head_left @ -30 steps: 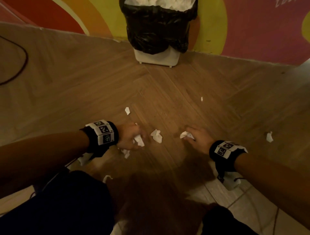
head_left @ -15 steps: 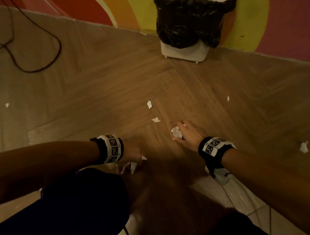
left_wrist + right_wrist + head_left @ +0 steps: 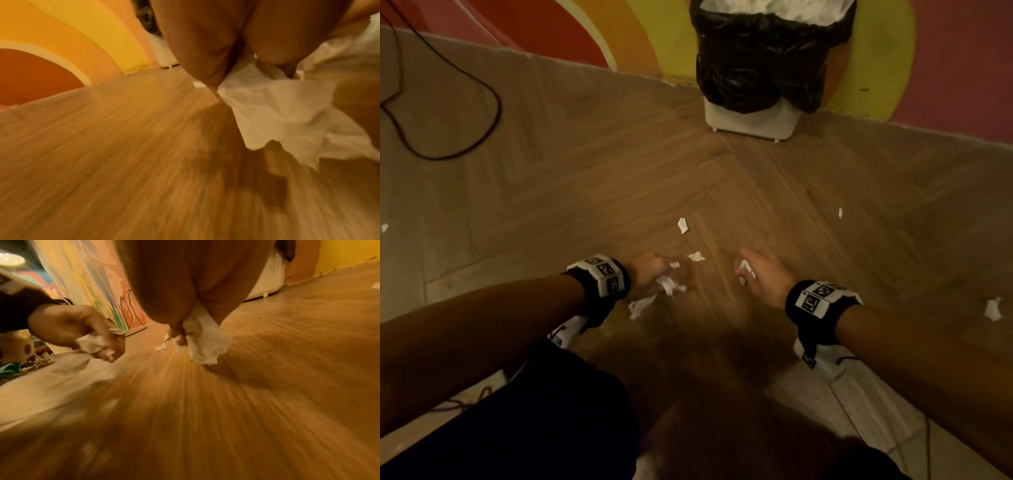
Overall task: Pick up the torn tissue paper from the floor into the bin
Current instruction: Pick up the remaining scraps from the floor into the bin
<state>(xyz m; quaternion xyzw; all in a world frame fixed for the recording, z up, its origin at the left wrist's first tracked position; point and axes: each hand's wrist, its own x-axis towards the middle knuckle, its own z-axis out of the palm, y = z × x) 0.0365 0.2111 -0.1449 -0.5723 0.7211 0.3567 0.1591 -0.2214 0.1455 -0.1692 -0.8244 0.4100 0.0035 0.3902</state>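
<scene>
Lying between both hands, a tissue scrap (image 3: 695, 256) faces the bin (image 3: 751, 121).

Matt wood-grain floor (image 3: 619, 178), crinkled white tissue paper (image 3: 273, 112), glossy black plastic bin liner (image 3: 760, 58)

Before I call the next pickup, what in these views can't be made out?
- Black-lined white bin: top cut off by the head view's edge; fill level unknown.
- White tissue scraps in left hand: count hidden by fingers and crumpling.
- Wood floor: smeared by motion blur in both wrist views.
- Floor near the person: hidden by dark clothing.
</scene>
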